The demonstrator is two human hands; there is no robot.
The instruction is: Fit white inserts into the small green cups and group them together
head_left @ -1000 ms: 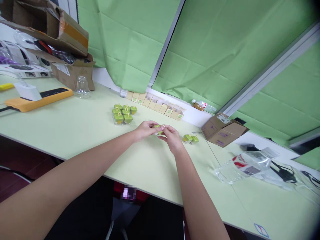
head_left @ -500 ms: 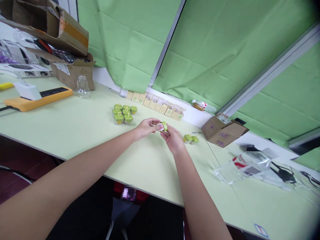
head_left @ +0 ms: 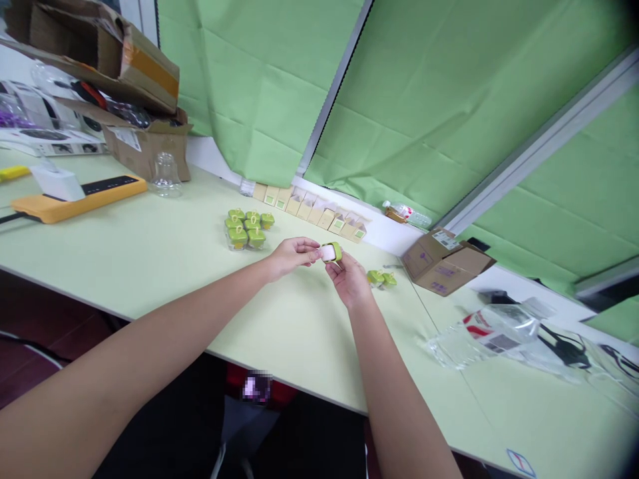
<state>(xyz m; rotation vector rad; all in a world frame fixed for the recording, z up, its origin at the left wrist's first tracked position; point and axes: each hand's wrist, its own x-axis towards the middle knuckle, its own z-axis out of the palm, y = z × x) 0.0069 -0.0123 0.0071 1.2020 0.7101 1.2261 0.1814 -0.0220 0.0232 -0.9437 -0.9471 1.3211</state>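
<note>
Over the middle of the table, my right hand is closed round a small square green lid, turned so that its open side faces left. A white piece sits inside the green rim. My left hand is closed in a pinch at the left edge of the white piece, with thumb and forefinger touching it. To the left stands a cluster of several small clear containers with green lids. A smaller group of green-lidded containers sits just right of my right hand, partly hidden by it.
Small cardboard boxes line the wall. A brown carton and a large plastic bottle are on the right. At left are an orange power strip, a clear plastic bottle piece and stacked cartons.
The green lid has shifted slightly right and tilted, showing more of its white inside. My left fingers have slid back from across the white piece to its left edge.
</note>
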